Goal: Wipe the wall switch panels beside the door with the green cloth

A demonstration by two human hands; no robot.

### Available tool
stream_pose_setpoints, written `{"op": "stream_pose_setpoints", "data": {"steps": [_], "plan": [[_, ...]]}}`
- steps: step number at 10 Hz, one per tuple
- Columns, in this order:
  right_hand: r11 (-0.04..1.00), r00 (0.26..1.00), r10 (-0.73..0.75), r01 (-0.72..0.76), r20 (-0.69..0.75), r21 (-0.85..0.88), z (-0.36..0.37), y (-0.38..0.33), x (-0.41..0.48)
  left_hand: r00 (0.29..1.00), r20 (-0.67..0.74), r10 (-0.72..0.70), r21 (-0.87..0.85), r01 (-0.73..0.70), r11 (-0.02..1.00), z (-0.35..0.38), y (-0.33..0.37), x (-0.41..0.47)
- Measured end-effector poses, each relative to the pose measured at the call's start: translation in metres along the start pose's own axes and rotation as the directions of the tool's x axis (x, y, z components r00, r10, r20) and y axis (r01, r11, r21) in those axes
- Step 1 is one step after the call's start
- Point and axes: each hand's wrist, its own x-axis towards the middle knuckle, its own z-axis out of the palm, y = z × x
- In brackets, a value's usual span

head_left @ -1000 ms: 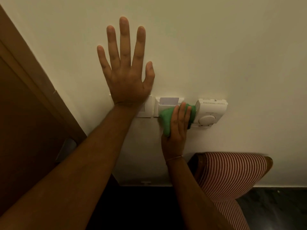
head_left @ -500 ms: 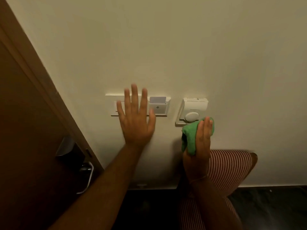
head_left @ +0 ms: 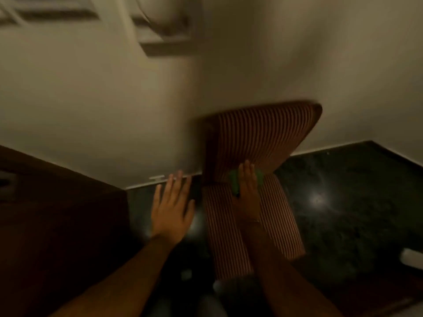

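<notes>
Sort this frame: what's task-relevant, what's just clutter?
Task-relevant:
- green cloth, under the right hand
- left hand, open and empty
- wall switch panels, blurred at top edge
- thermostat unit, also blurred

Just there:
- striped chair
- dark floor
- wooden door

Head view: steep downward tilt, close to wall (head_left: pixel 91 99), blurred.

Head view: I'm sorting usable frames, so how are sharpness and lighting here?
Head view: dim and warm, with strong motion blur smearing the wall panels at the top edge; a bright glare spot on the dark floor; the striped chair, left hand and right hand on the green cloth are soft-edged.
</notes>
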Motion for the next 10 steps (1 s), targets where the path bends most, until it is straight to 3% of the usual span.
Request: {"op": "stream_pose_setpoints", "data": {"steps": [1,4,5,6,9,10], "plan": [[0.991,0.982,0.136,-0.132,0.13,-0.039,0.049,0.045,-0.017,0.998,0.07,0.01,0.044,-0.013,0.999,0.047,-0.007,-0.02],[0.946,0.86,0.323,-0.294,0.395,-0.134,0.162,0.125,-0.027,0.977,0.207,0.049,0.129,-0.077,0.989,0.129,-0.023,-0.027],[0.942,0.813,0.32,-0.217,0.487,-0.256,0.183,0.132,-0.028,0.969,0.245,0.031,0.144,-0.068,0.987,0.143,-0.025,-0.027],[0.925,0.803,0.34,-0.193,0.49,-0.326,0.189,0.129,-0.027,0.967,0.255,0.025,0.159,-0.067,0.985,0.142,-0.026,-0.024],[0.936,0.838,0.272,-0.116,0.473,-0.333,0.133,0.078,-0.018,0.965,0.26,-0.045,0.13,0.011,0.991,0.087,-0.028,-0.019],[0.953,0.884,0.176,-0.041,0.434,-0.302,0.091,0.037,-0.017,0.982,0.175,-0.075,0.111,0.056,0.992,0.042,-0.028,-0.019]]}}
